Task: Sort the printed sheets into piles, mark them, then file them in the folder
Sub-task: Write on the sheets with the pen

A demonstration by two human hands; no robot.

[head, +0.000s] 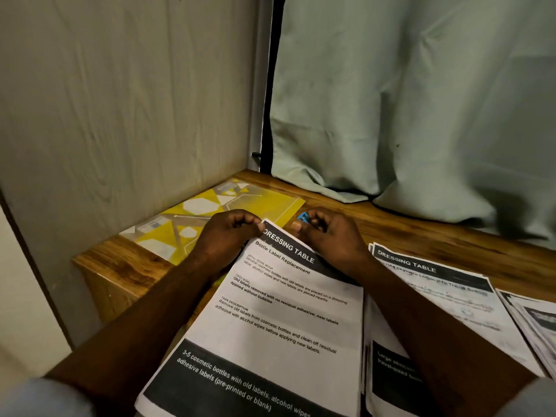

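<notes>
folder (216, 206) flat on table (421, 233) back-left, against wall panel (120, 100). near pile (270, 311) centre front, far corner over the folder, left hand (228, 233) pinching that corner. clip (303, 217) in right hand (328, 236) just behind it. second pile (445, 296) right of near pile, third pile (535, 323) far right, curtain (421, 115) behind

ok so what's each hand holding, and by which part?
Left hand pinches the Bottle Label Replacement sheet at its top corner. Right hand pinches a small blue item, possibly a clip; the exact grip point is hidden.
</notes>
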